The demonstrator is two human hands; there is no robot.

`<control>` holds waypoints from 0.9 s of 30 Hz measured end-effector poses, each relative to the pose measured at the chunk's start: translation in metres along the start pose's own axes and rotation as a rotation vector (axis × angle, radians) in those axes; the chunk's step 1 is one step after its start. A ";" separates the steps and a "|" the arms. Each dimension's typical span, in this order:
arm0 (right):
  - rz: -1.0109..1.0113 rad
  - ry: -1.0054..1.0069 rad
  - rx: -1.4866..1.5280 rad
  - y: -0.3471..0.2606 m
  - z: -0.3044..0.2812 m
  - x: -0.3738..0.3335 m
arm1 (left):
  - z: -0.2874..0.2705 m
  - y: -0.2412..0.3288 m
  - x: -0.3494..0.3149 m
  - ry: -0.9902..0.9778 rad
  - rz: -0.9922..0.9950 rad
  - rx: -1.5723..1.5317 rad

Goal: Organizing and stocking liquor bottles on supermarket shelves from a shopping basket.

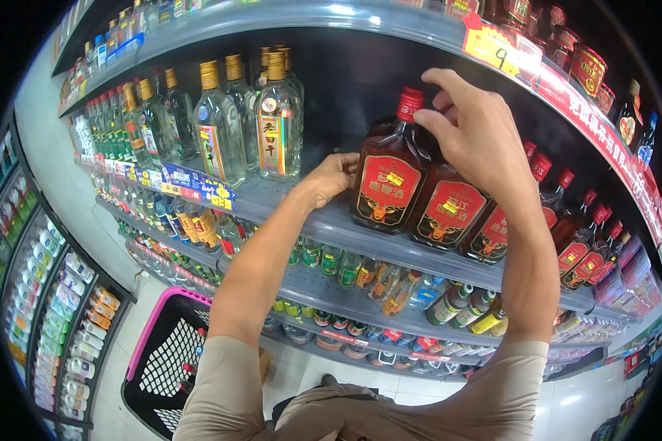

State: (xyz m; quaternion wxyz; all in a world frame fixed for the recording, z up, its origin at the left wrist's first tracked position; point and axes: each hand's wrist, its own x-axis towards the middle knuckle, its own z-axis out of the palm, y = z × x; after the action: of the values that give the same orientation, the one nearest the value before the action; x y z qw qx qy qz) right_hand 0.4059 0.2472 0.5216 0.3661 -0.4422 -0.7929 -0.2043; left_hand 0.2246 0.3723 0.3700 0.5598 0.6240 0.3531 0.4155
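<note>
A row of dark brown liquor bottles with red caps and red labels stands on the shelf before me. At the row's left end, one liquor bottle (pixel 392 187) is upright, and the curled fingers of my left hand (pixel 331 180) press on its left side, their tips partly hidden by it. Over the row is my right hand (pixel 472 121), its thumb beside that bottle's red cap and its index finger stretched out apart. Nothing shows between its fingers. My right wrist and forearm cover parts of the neighbouring bottles (pixel 450 209).
Clear glass bottles with gold caps (pixel 279 125) stand left on the same shelf. A shelf edge with price tags (pixel 485 45) runs above my right hand. Lower shelves (pixel 331 294) hold more bottles. A black shopping basket with a pink rim (pixel 151 323) is at lower left.
</note>
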 end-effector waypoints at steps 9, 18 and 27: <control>-0.091 -0.091 0.434 -0.082 0.004 -0.065 | -0.020 -0.016 -0.048 0.332 0.461 0.410; -0.110 -0.420 0.897 -0.199 0.092 -0.094 | -0.047 -0.147 -0.304 0.986 0.350 0.069; -0.098 -1.150 1.163 -0.394 0.279 -0.155 | -0.036 -0.277 -0.534 1.348 -0.119 -0.237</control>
State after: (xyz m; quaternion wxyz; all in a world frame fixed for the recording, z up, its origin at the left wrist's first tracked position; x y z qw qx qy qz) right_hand 0.0125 0.1355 0.2230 0.0638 -0.1820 -0.8544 0.4824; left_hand -0.0176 -0.0624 0.0301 0.3043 0.1431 0.6101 0.7174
